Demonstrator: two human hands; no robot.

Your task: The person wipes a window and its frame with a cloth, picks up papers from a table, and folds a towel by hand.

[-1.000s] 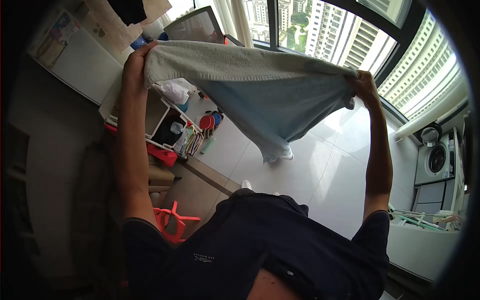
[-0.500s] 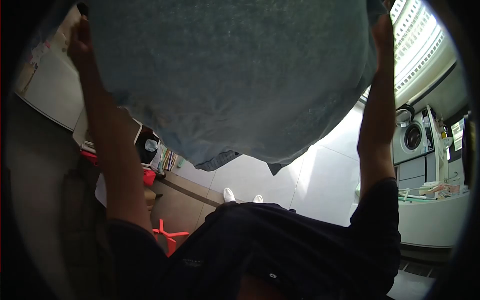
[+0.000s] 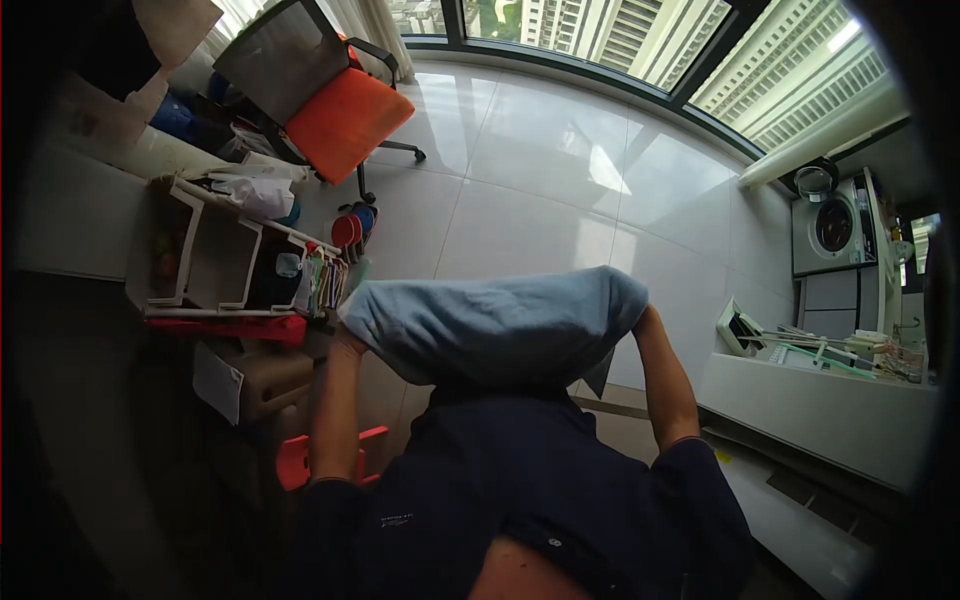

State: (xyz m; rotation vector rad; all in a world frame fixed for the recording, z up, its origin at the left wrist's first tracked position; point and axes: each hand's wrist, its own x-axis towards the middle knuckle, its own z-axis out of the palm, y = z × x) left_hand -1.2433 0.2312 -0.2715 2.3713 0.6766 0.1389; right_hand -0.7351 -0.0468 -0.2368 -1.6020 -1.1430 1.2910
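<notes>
A light blue-grey cloth [image 3: 490,315], which looks like a garment, is stretched sideways in front of my waist and sags in folds between its two ends. At its left end my left hand [image 3: 350,337] grips the corner, its fingers partly covered by the fabric. My right hand [image 3: 647,316] is closed on the opposite corner, and most of its fingers are hidden behind the cloth. A darker pointed piece of fabric [image 3: 597,378] hangs below the right end.
An orange office chair [image 3: 345,120] stands at upper left, above a white storage rack [image 3: 215,310] with books. Large windows [image 3: 590,40] line the far side. To the right are a washing machine [image 3: 832,225] and a white counter [image 3: 800,400] holding hangers.
Both hands have come down with the cloth from high in front of me to waist level. The cloth no longer blocks the view of the floor and windows.
</notes>
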